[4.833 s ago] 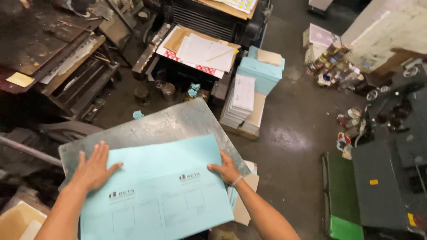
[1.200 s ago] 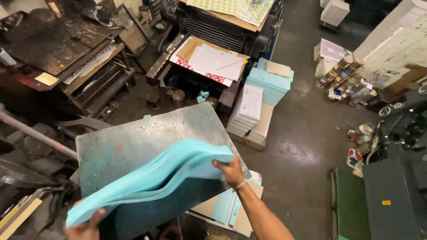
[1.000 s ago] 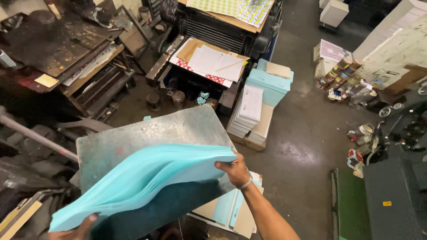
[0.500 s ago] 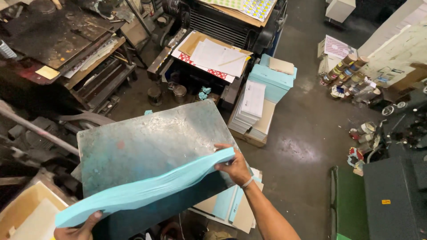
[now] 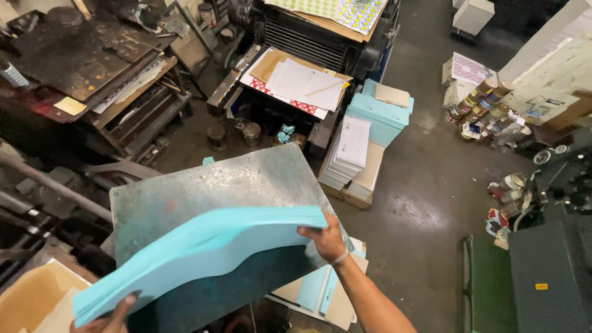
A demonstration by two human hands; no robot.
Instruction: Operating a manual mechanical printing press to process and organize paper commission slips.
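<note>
Left hand (image 5: 114, 311): at the near left edge, only the fingertips show, curled under the low near corner of the paper stack; grip closed on it.
Right hand (image 5: 325, 239): near centre-right, fingers pinched on the far right corner of the stack, a band at the wrist.
Paper stack (image 5: 203, 253): a thick pile of light blue sheets, held between both hands, lifted and sagging in the middle, tilted down toward the near left; its right end sits just above the desk.
Desk (image 5: 216, 191): a worn grey metal slab, bare on its far half, directly beneath the stack.
Progress: as I judge it, the stack is fully picked up and is being flexed or shifted in the air; setting it back down flat and squared is left to do.
Floor pile (image 5: 354, 154): white and blue sheet bundles, just beyond the desk to the right.
Far machine (image 5: 302, 37): dark press carrying loose white sheets and printed labels.
</note>
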